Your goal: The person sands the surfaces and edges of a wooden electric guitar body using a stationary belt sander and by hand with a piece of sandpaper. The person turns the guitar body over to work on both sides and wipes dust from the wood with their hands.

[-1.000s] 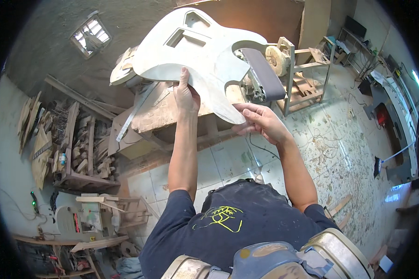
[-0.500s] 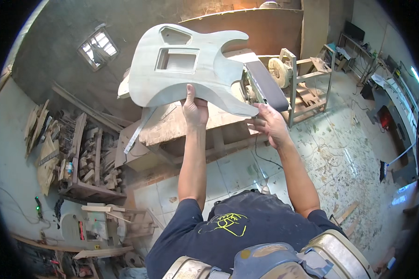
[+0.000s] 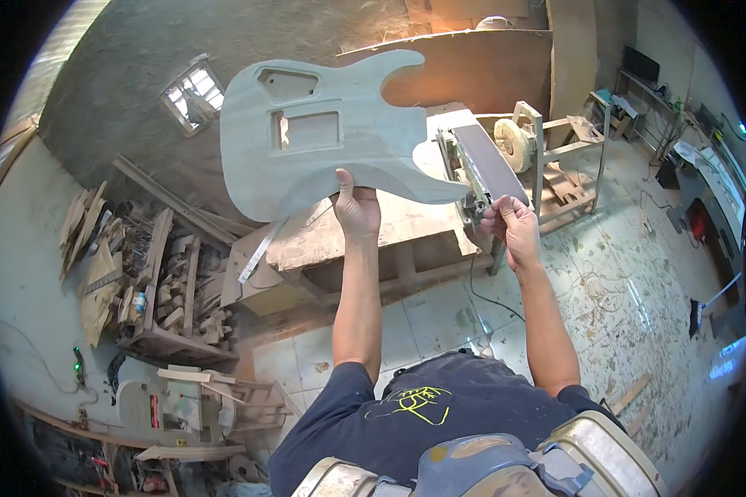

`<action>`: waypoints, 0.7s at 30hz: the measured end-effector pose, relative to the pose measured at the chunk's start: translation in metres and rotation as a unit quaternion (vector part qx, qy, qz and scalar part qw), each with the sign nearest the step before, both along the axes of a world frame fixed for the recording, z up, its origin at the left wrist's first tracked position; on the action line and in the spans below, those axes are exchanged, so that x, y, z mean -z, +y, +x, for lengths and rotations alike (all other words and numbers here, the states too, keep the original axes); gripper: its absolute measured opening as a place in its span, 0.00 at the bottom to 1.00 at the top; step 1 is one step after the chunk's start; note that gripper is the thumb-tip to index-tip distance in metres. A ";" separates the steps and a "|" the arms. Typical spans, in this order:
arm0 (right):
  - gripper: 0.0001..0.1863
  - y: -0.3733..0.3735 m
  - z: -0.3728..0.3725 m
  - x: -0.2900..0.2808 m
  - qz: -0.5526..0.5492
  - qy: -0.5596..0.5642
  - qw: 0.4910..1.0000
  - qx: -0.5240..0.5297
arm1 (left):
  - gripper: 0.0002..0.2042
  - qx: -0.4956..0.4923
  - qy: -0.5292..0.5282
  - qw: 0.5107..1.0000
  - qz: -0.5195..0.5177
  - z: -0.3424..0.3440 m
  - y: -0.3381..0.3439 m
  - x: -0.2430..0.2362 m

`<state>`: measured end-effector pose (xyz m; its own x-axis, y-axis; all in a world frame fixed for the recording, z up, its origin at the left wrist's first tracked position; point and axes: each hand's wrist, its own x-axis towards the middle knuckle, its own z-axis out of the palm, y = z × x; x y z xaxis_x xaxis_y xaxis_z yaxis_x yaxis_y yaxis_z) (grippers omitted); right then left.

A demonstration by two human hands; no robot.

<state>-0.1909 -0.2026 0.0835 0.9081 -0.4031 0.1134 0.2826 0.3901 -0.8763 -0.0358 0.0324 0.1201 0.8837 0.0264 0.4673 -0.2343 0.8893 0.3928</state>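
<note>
A pale, unpainted electric guitar body (image 3: 369, 137) is held up in front of me, its flat face toward me and its cut-out cavities showing. My left hand (image 3: 358, 209) is closed on its lower edge, thumb on the face and fingers behind. Off the tip of the lower horn, apart from the body, my right hand (image 3: 514, 228) has its fingers curled together in a pinch. Whatever is between those fingers is hidden. Just beyond it lies the near end of a belt sander (image 3: 490, 157) with a long grey belt, its metal roller parts exposed.
A dusty wooden workbench (image 3: 348, 236) stands below the guitar body. To the right of the sander is a wooden frame with a round wheel (image 3: 514, 145). At left, a crate (image 3: 174, 340) holds wood offcuts. A cable (image 3: 493, 308) trails over the tiled floor.
My right hand has left the horn of the guitar body, moved right toward the sander and curled its fingers. The body has shifted slightly left and tipped, still in my left hand.
</note>
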 end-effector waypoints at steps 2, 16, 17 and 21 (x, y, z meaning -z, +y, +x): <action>0.13 -0.001 0.003 -0.001 -0.004 0.007 1.000 -0.001 | 0.24 -0.005 0.003 1.000 0.000 -0.001 0.002 0.000; 0.14 0.005 -0.005 0.002 -0.010 -0.001 1.000 0.000 | 0.22 -0.033 0.032 0.999 -0.009 -0.003 0.001 0.000; 0.16 0.005 -0.005 0.003 -0.019 0.004 1.000 -0.001 | 0.21 -0.040 0.035 0.999 -0.014 -0.003 0.000 0.000; 0.18 0.006 -0.007 0.002 -0.004 0.016 1.000 -0.014 | 0.21 -0.001 0.036 0.999 -0.024 -0.002 0.002 0.002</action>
<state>-0.1983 -0.1969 0.0819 0.9219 -0.3775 0.0873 0.2435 0.3894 -0.8883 -0.0382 0.0342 0.1180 0.9151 0.0489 0.4003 -0.2082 0.9073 0.3652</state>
